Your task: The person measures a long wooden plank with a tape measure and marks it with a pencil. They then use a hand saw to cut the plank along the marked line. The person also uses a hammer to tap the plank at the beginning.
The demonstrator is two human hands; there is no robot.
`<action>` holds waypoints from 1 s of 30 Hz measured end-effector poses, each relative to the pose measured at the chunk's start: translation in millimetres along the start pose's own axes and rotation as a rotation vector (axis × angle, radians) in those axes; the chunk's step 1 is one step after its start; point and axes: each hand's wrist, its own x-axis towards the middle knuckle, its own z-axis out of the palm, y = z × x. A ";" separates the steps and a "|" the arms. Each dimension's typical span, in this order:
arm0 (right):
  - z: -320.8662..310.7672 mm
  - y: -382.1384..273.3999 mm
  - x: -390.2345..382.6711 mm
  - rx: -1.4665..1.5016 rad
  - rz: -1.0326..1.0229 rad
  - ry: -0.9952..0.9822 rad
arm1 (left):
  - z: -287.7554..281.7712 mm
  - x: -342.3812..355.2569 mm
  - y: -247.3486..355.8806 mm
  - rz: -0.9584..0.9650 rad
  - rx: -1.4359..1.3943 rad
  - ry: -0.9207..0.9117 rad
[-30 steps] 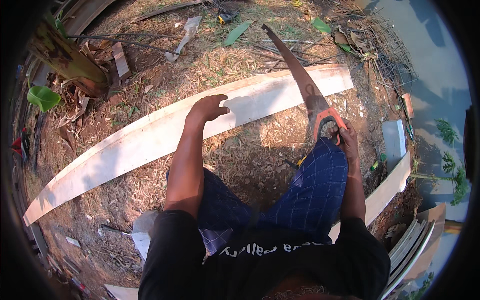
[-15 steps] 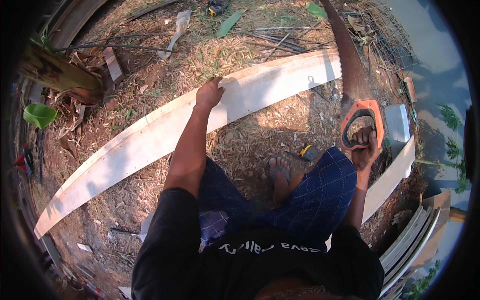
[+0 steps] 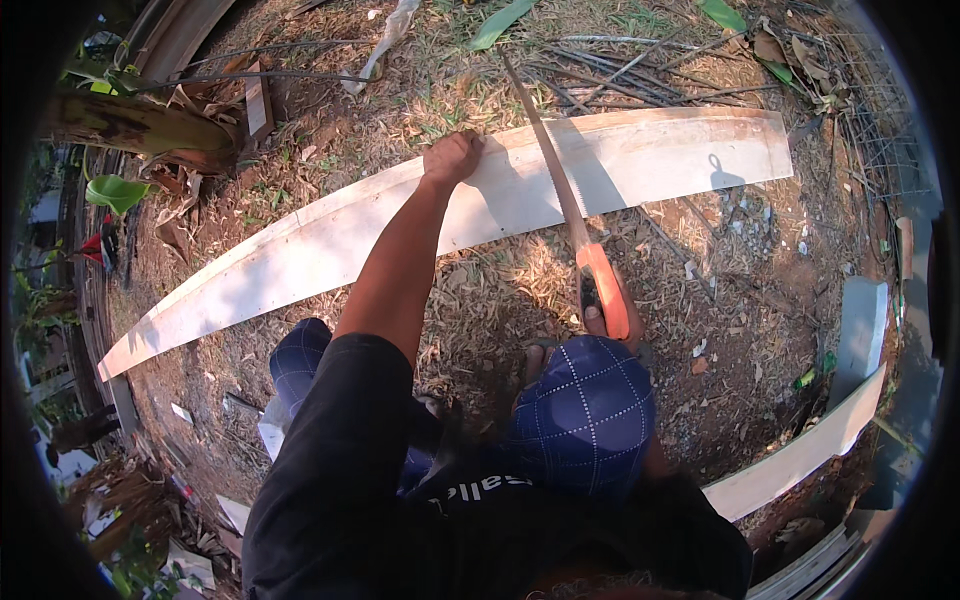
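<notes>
Across the pale board (image 3: 500, 190) on the leaf-strewn ground (image 3: 700, 320) stretched a saw (image 3: 565, 193); the left hand (image 3: 453, 157) curled over the board's far edge, while the right hand (image 3: 596, 321) gripped the orange handle (image 3: 604, 280).

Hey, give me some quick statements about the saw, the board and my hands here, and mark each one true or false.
1. The right hand holds the saw. True.
2. The saw has a green handle. False: the handle is orange.
3. The left hand is at the far edge of the board. True.
4. The saw lies entirely to the left of the left hand. False: it is to the right.
5. A green leaf lies beyond the board. True.
</notes>
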 end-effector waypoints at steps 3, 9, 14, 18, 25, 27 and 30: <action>15.4 2.1 13.2 -0.028 -0.072 -0.024 | -10.6 2.5 11.6 -0.138 -0.043 -0.039; 21.6 19.0 6.1 -0.016 -0.072 -0.107 | -9.2 12.7 28.3 -0.228 0.035 0.011; 28.1 24.1 4.6 -0.003 0.052 -0.177 | -16.0 13.0 24.9 -0.216 -0.003 -0.057; 41.5 25.4 -5.4 0.032 0.094 -0.163 | -14.1 10.2 29.0 -0.234 0.049 0.004; 42.7 42.2 -29.9 0.178 -0.010 -0.157 | -14.4 6.9 34.4 -0.230 0.073 0.042; 43.4 37.4 -37.8 0.402 0.028 -0.129 | -10.7 5.7 37.0 -0.252 0.112 0.008; 39.5 18.1 -26.2 0.178 -0.022 -0.142 | -9.8 8.1 28.1 -0.228 0.100 0.030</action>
